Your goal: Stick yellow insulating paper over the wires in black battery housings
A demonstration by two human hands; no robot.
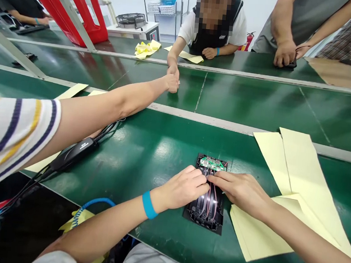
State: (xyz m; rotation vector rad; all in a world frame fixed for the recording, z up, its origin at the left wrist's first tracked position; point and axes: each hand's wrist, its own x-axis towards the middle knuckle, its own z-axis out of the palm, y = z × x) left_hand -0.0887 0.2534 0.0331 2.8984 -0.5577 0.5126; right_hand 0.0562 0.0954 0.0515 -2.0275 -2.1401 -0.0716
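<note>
A black plastic housing (202, 215) lies on the green work surface in front of me. Across its far end sits a green circuit board (212, 163), and thin pink and white wires (208, 204) run lengthwise from it. My left hand (186, 185), with a blue band at the wrist, comes in from the left, fingers curled and pinched on the wires just below the board. From the right, my right hand (240, 190) reaches over the housing's edge, its fingertips closed on the wires beside the left fingertips. The exact grip point is partly hidden by the fingers.
Yellow paper sheets (301, 171) lie to the right, partly under my right forearm. A co-worker's striped-sleeved arm (113, 101) stretches across from the left to another person's hand. A black cabled adapter (75, 153) lies below it. Metal rails (195, 116) divide the benches.
</note>
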